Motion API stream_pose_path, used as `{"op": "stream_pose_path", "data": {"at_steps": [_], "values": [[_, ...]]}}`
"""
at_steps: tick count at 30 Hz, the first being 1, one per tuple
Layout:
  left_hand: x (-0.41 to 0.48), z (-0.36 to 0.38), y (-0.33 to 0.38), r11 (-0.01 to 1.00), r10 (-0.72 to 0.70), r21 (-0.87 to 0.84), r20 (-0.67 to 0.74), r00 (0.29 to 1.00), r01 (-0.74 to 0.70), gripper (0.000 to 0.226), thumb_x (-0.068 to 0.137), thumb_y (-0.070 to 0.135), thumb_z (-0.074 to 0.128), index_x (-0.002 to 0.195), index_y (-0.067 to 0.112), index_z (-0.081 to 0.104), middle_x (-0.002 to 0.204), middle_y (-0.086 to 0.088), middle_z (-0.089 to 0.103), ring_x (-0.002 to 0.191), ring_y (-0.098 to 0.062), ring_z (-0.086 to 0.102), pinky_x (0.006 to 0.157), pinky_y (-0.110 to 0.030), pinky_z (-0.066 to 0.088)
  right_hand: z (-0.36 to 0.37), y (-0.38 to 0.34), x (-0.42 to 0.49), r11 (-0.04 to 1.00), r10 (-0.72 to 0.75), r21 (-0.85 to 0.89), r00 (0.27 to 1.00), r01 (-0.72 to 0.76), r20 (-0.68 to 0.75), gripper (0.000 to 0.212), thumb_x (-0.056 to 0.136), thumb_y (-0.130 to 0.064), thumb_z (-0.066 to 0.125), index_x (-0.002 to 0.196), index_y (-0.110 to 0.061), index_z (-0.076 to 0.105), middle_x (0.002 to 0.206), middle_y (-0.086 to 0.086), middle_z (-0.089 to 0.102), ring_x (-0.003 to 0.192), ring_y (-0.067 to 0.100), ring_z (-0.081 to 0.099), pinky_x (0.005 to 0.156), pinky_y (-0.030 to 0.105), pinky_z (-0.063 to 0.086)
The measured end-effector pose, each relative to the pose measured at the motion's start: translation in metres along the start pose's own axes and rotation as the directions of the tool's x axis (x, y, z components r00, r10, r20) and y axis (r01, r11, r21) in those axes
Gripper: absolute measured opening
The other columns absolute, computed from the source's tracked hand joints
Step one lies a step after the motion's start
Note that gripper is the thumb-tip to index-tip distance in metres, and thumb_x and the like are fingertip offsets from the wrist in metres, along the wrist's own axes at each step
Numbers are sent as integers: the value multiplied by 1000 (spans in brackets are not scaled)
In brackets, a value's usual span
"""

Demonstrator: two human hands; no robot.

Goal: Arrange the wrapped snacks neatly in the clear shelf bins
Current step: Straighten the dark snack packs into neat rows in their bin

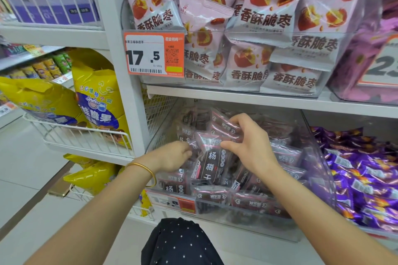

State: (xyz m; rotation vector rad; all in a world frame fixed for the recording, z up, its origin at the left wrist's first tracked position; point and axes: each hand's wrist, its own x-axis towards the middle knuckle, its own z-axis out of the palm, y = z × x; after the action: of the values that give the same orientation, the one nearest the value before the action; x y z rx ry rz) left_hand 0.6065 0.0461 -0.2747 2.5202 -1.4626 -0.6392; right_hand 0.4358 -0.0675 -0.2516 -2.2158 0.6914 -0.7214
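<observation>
A clear shelf bin [310, 180] on the lower shelf holds several dark maroon wrapped snack packets [212, 197]. Both my hands are inside it. My right hand [251, 145] curls its fingers over the top of a small stack of these packets [212, 162] standing upright in the middle of the bin. My left hand [175, 156], with a gold bangle at the wrist, grips the left side of the same stack, its fingertips hidden behind the packets. Other packets lie flat or tilted around the stack.
Above, a clear bin [237, 88] holds pink jujube bags with an orange price tag [154, 54] reading 17.5. Purple wrapped candies [361, 180] fill the bin to the right. Yellow snack bags [94, 94] sit in white wire baskets on the left. My dotted knee [181, 243] is below.
</observation>
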Motion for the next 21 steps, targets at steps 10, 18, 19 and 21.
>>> {"op": "stream_pose_path", "data": {"at_steps": [10, 18, 19, 21], "values": [[-57, -24, 8, 965, 63, 246, 105, 992, -87, 31, 101, 25, 34, 99, 5, 57, 103, -5, 48, 94, -21, 49, 91, -32, 39, 4, -8, -6, 998, -52, 33, 987, 58, -150, 25, 81, -15, 70, 92, -25, 50, 95, -9, 56, 82, 11, 57, 76, 34, 48], [-76, -24, 3, 976, 52, 205, 108, 993, -74, 28, 98, 14, 38, 118, 10, 58, 118, -6, 58, 107, -22, 54, 92, -32, 43, 24, -22, -10, 981, -166, -144, 946, 129, -279, 16, 87, -11, 63, 99, -16, 52, 96, -7, 47, 75, 9, 48, 63, 16, 35], [-70, -24, 4, 973, 47, 222, 81, 996, -64, 30, 96, 8, 39, 121, 9, 55, 120, -8, 57, 109, -23, 54, 92, -31, 43, 26, -22, -11, 973, -188, -182, 942, 140, -277, 16, 87, -10, 62, 99, -14, 53, 97, -4, 49, 78, 14, 51, 65, 24, 38], [-52, -20, 3, 967, 12, 254, 17, 1000, -16, 31, 90, -2, 42, 118, 6, 51, 116, -12, 53, 107, -28, 54, 88, -33, 44, 28, -21, -14, 958, -220, -241, 937, 156, -270, 16, 86, -9, 63, 99, -12, 54, 99, 2, 52, 81, 21, 54, 65, 33, 45]]}}
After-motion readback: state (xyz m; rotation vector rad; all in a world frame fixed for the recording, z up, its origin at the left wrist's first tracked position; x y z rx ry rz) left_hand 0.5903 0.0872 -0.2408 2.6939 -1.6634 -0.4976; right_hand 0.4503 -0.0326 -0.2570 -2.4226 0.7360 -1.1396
